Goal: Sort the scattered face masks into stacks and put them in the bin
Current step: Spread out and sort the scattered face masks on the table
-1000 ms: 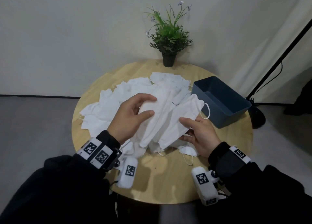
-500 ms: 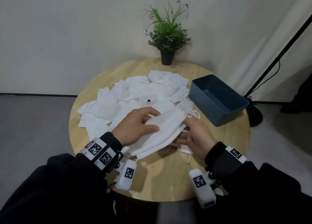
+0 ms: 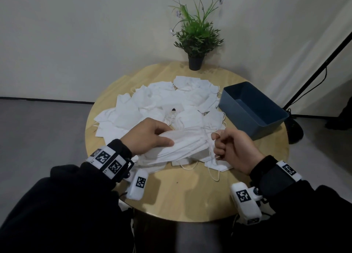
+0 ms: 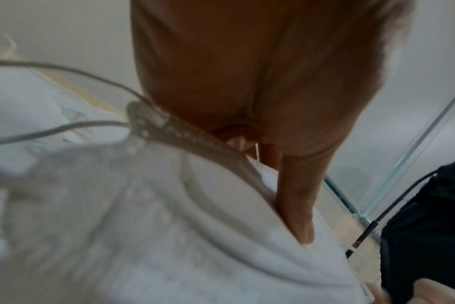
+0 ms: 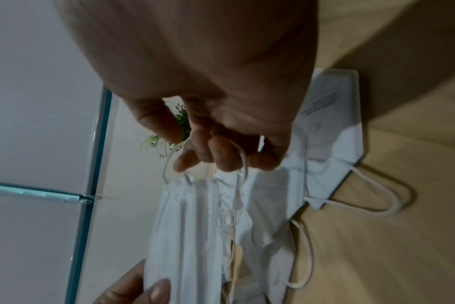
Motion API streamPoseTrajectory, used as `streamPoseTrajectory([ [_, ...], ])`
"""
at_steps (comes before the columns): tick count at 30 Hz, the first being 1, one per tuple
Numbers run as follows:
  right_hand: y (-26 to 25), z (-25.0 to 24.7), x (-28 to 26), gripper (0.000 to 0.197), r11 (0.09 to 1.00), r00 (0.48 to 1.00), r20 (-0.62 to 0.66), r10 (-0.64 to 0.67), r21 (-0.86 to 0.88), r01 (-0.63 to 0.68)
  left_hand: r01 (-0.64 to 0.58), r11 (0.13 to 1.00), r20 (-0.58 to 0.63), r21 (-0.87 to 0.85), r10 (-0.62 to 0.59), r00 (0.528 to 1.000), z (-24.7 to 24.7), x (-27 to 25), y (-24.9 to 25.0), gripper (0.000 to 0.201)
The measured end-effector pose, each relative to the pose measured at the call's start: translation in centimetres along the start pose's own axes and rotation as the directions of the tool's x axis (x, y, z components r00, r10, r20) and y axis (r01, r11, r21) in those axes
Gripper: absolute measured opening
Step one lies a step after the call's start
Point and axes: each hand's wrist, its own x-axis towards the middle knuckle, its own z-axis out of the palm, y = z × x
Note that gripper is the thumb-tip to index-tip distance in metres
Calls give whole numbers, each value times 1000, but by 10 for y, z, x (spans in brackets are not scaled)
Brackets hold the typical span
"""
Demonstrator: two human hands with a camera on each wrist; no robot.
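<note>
A small stack of folded white face masks [image 3: 182, 148] lies low over the near middle of the round wooden table [image 3: 182, 199]. My left hand [image 3: 150, 136] grips its left end, thumb on top [image 4: 296, 207]. My right hand [image 3: 228, 146] has its fingers curled round the ear loops [image 5: 237, 162] at the stack's right end [image 5: 192, 226]. Behind them a loose heap of white masks [image 3: 162, 102] covers the table's middle. The dark blue bin [image 3: 253, 110] stands at the right, with no masks seen in it.
A potted green plant [image 3: 196, 41] stands at the table's far edge. A flat mask with a loop [image 3: 217, 167] lies near my right hand. A black stand with a cable [image 3: 304, 89] rises right of the table. Bare wood shows along the near edge.
The masks I held spread apart a second ago have been brought together into one stack and lowered toward the table. My right hand has shifted from the mask body to the ear loops.
</note>
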Motion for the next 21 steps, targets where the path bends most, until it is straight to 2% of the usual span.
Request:
streamPoseTrajectory([
  [3, 2, 2, 1, 26, 998, 998, -2, -56, -18, 55, 30, 993, -26, -113, -33, 999, -4, 0, -3, 13],
  [6, 4, 5, 2, 40, 987, 997, 17, -80, -140, 82, 45, 979, -13, -197, -48, 999, -6, 1, -5, 15],
  [10, 7, 3, 5, 48, 966, 993, -100, -55, -257, 27, 45, 975, 38, -216, -38, 999, -5, 0, -6, 16],
  [14, 8, 2, 4, 37, 959, 993, -111, -39, -282, 7, 35, 982, 61, -187, -24, 998, -3, -2, -5, 19],
  [18, 8, 4, 3, 27, 950, 972, -181, -152, -299, 93, 51, 989, 69, -135, -42, 997, -1, 0, -3, 23],
  [20, 7, 5, 3, 14, 974, 954, -237, -181, -177, 141, 46, 997, 72, -60, -41, 997, -1, 1, -2, 23],
  [21, 6, 4, 5, 13, 988, 958, -239, -157, -46, 151, 40, 999, 79, -21, -38, 996, -1, 1, -3, 22],
])
